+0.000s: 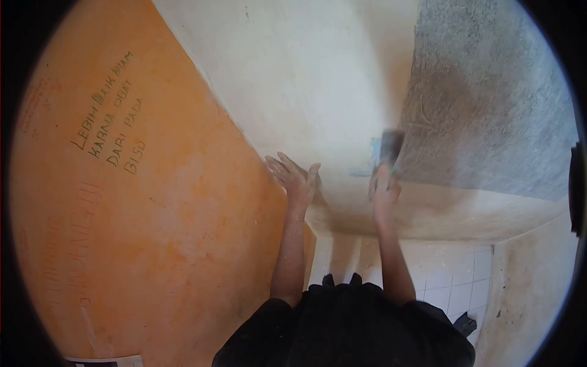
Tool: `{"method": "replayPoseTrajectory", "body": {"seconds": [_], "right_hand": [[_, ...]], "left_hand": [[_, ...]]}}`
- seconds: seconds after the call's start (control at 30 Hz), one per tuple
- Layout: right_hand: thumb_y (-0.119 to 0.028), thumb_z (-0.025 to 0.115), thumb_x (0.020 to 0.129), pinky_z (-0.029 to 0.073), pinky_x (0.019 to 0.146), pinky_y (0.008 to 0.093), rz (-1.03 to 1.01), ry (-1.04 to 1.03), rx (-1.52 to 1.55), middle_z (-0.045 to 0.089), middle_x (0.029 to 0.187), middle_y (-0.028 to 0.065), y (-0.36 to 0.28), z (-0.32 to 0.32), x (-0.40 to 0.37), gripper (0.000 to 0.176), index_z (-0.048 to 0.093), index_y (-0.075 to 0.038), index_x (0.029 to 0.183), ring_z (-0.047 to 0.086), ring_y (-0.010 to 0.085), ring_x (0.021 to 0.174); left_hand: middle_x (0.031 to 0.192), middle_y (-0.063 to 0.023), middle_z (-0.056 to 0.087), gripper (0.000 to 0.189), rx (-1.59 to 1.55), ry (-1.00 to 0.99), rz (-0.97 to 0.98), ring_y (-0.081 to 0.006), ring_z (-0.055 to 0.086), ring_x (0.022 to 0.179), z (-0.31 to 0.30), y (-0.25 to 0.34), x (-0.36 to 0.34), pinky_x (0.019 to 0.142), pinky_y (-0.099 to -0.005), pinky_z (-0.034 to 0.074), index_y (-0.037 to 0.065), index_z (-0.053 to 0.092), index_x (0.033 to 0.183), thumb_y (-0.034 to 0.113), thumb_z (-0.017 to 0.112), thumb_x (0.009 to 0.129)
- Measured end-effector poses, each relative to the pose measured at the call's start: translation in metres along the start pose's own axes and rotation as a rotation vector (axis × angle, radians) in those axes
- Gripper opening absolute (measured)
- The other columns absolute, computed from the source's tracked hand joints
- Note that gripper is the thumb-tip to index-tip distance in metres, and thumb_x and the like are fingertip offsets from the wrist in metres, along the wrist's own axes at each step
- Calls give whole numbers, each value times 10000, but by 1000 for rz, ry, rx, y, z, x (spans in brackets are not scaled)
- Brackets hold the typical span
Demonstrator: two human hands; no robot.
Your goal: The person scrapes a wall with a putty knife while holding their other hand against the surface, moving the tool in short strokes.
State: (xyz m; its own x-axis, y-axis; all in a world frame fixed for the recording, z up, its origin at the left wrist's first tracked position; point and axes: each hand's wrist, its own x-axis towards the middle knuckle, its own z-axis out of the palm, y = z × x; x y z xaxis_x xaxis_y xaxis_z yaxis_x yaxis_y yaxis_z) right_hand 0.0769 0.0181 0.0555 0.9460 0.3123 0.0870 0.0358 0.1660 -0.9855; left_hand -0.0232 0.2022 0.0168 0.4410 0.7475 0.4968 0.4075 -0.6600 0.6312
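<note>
My right hand [385,191] is closed around the handle of a scraper [392,145]. Its wide, dark blade is blurred and points up against the pale wall [318,79]. Just left of the blade, a small bluish bare patch [375,156] shows on that wall. My left hand [295,178] has its fingers spread, close to the corner with the orange wall [183,232]; it holds nothing and appears to lean on the pale wall. To the right of the scraper is a large rough grey area [489,104] with a straight left edge.
Green handwriting [113,110] covers part of the orange wall. White floor tiles [452,281] lie below, with a dark object [465,324] on them at the lower right. Another pale wall [532,275] closes the right side. A paper-like sheet [125,361] shows at the bottom left.
</note>
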Motion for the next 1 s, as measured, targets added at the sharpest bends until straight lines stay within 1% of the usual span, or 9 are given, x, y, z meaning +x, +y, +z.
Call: {"method": "replayPoseTrajectory", "body": {"seconds": [0.07,0.13,0.37,0.53,0.63,0.73,0.83,0.93,1.0], "right_hand": [[-329,540,966,293,445,246,40,100,0,407,555,-57,45,9,-31,428,471,-102,609,373,48,494],[-348,541,964,283,438,238,133,-8,23,399,543,-58,119,0,-52,440,462,-106,605,364,41,486],[-428,529,954,250,393,220,373,-82,98,384,516,-59,65,6,-63,477,426,-135,592,375,44,430],[-401,530,958,272,423,250,26,36,-149,416,521,-38,137,0,-55,462,484,-111,602,355,56,454],[-361,538,961,287,441,280,-252,162,-253,418,531,-29,13,21,-25,449,507,-69,621,362,70,476],[-300,576,946,297,479,312,-51,46,-138,361,555,-34,-5,16,-27,420,520,-8,650,358,82,540],[-291,563,955,294,479,302,-6,26,-263,352,558,-40,110,5,-56,417,508,-26,638,346,69,544],[-297,571,951,296,480,294,46,15,-110,351,561,-43,118,7,-59,425,495,-33,626,346,63,550],[-296,576,948,298,478,292,66,7,-31,360,562,-43,53,16,-50,416,509,-32,634,351,61,548]], "left_hand": [[1447,-388,-180,1088,5,14,14,-525,-157,1363,2,0,3,1080,-637,-8,-65,-92,1439,523,608,849],[1448,-385,-183,1086,18,18,21,-524,-159,1364,0,0,-1,1079,-638,-8,-64,-92,1439,520,609,850],[1451,-364,-218,1107,13,-33,-31,-490,-198,1366,-1,5,3,1098,-598,-56,-66,-140,1429,528,595,853],[1450,-366,-218,1104,15,-25,-22,-498,-188,1366,-3,5,5,1098,-601,-51,-68,-137,1430,531,590,854],[1449,-369,-216,1104,2,-25,-36,-500,-183,1366,-2,7,-3,1098,-602,-52,-75,-131,1429,537,586,854],[1452,-370,-205,1112,-1,-15,-15,-502,-175,1368,-5,8,4,1099,-599,-53,-83,-124,1427,548,587,848],[1455,-365,-204,1118,-2,-32,-59,-495,-181,1370,-4,6,-1,1099,-597,-56,-80,-123,1429,559,585,846],[1456,-357,-215,1112,11,-36,-21,-490,-196,1367,-5,4,2,1098,-598,-59,-64,-121,1436,562,584,846],[1458,-348,-223,1108,9,-31,-33,-486,-206,1366,-3,3,0,1098,-601,-56,-50,-121,1441,554,591,846]]}}
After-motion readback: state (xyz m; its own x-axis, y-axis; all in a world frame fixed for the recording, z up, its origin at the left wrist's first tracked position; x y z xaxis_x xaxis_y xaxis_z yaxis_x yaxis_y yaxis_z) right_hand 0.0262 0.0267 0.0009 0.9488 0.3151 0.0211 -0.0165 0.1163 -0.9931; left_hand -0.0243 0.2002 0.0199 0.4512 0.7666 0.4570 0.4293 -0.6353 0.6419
